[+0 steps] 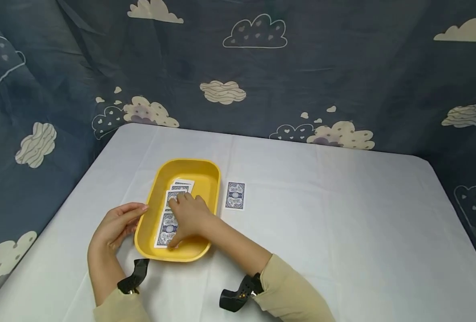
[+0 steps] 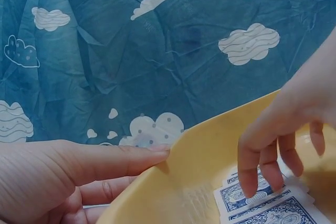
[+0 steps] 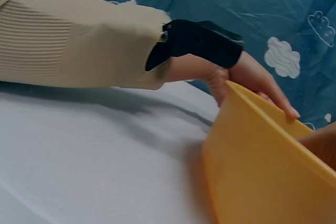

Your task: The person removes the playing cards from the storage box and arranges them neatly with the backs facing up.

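Observation:
A yellow plastic tray [image 1: 207,179] with raised walls lies on the table, holding several playing cards [image 1: 166,230] with blue patterned backs up, overlapping in a row. My left hand [image 1: 113,226] grips its left rim, thumb on the edge and fingers along the outer wall. My right hand [image 1: 192,218] reaches inside from the right, its bent, spread fingers coming down on the cards. In the left wrist view, the right fingertips [image 2: 249,187] are at the face of an upper card; in the head view the thumb is by the lowest one.
Just right of the tray, a single playing card [image 1: 235,196] lies back up on the white tablecloth [image 1: 322,232]. A dark cloth with cloud prints [image 1: 254,67] hangs behind the table and along its sides. Black wrist cameras [image 1: 238,295] are strapped on both forearms.

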The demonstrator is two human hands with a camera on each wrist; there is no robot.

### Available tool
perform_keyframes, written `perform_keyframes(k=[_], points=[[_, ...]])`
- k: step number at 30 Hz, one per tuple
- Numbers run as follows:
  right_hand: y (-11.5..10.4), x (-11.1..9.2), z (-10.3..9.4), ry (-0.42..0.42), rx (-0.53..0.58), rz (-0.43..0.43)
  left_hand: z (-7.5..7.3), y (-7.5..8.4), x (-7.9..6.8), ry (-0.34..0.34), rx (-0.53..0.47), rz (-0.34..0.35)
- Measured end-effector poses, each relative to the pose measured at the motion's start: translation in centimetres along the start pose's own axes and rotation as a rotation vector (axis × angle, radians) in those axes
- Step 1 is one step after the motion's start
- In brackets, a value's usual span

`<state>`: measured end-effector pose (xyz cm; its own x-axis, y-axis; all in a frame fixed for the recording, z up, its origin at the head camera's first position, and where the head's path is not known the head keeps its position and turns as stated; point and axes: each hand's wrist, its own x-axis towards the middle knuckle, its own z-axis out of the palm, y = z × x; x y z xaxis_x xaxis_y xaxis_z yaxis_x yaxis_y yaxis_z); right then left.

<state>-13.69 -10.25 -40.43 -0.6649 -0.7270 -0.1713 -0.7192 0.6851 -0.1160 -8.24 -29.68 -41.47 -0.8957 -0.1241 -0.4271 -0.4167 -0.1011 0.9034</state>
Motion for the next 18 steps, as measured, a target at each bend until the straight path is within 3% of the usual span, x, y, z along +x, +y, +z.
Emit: perform_keyframes(k=[8, 18], points=[[-1.3, 0.3, 0.6, -0.008, -0.063, 0.009, -0.2, 0.1, -0.1, 0.001, 0.021, -0.004], [-1.4, 0.5, 0.8, -0.027, -0.031, -0.007, -0.3, 0.1, -0.1, 0.015, 0.018, -0.011]])
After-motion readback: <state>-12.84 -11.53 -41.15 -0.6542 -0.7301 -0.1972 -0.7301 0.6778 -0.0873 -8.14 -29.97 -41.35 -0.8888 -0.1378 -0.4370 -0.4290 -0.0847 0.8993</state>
